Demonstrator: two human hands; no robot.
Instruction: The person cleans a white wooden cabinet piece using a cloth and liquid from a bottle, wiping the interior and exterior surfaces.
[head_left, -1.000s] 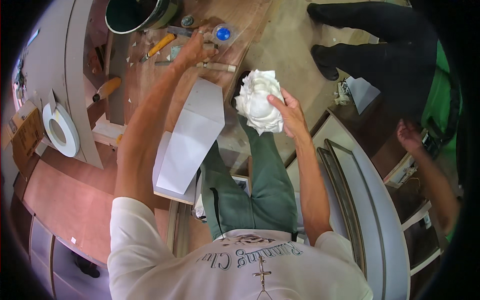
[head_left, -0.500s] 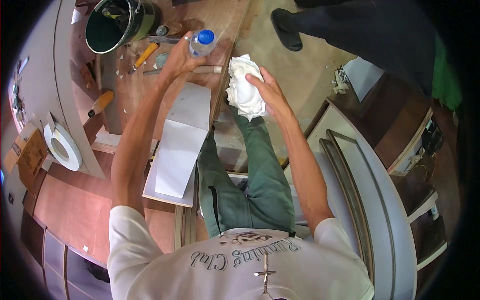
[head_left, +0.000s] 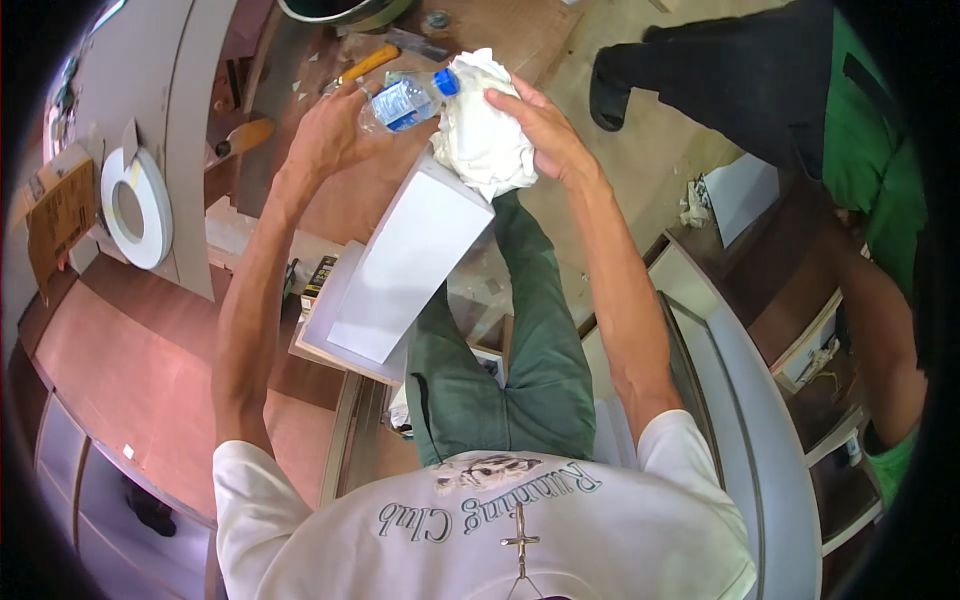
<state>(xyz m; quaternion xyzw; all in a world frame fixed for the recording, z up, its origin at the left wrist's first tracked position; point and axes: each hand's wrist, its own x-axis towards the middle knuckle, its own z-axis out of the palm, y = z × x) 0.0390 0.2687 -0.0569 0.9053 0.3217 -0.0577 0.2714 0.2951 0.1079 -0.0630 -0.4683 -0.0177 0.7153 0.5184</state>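
Note:
My left hand (head_left: 330, 133) is closed around a clear plastic bottle (head_left: 400, 106) with a blue cap. The bottle lies tilted, its cap pointing right and touching or almost touching a bunched white cloth (head_left: 485, 137). My right hand (head_left: 543, 122) grips that cloth from its right side, thumb on top. Just below the cloth is the far end of a long white box-shaped piece (head_left: 410, 262), resting on a pale board. Whether the cloth touches it I cannot tell. The bottle's lower end is partly hidden by my left fingers.
A tool with a yellow-orange handle (head_left: 368, 65) lies on the wooden worktop beyond my left hand, below a dark bucket (head_left: 350, 14). A white tape roll (head_left: 136, 210) stands at the left. Another person in green (head_left: 868, 150) is at the right, beside dark cabinetry.
The bottle has tipped from nearly upright to slanting, its cap now by the cloth. Both hands have come closer together. The view has shifted, and more of the other person shows.

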